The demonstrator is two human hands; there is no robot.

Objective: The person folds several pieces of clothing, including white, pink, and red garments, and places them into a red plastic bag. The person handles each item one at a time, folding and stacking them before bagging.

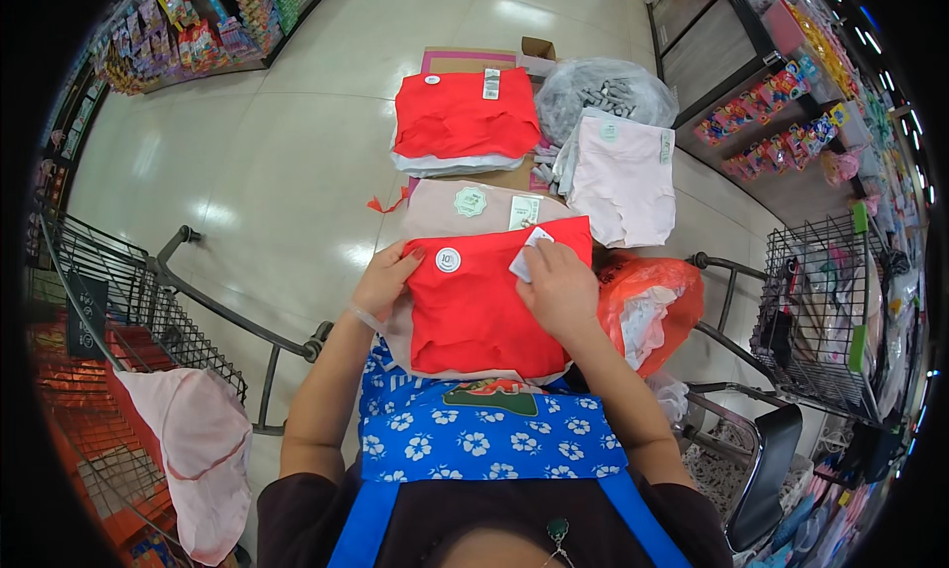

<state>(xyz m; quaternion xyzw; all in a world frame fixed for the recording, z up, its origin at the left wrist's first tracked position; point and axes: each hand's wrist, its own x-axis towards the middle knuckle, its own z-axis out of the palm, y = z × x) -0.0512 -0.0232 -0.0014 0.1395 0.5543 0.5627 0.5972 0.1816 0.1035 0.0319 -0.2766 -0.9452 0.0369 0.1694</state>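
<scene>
Red briefs (482,308) with a round white sticker near the waistband lie spread over my lap. My left hand (387,271) pinches their upper left corner between thumb and fingers. At the upper right, my right hand (560,286) has its fingers on a white tag (531,254) against the red cloth. Beige briefs (445,208) with a scalloped sticker and a printed tag lie just beyond and partly under the red pair. A blue apron (489,442) with white flowers covers my front.
Ahead is a stack topped by red briefs (467,116), beside pale pink briefs (626,175) and a clear bag of grey pieces (604,97). An orange plastic bag (678,294) sits at right. Wire carts (178,338) flank me, with a black-backed chair (764,471) at lower right.
</scene>
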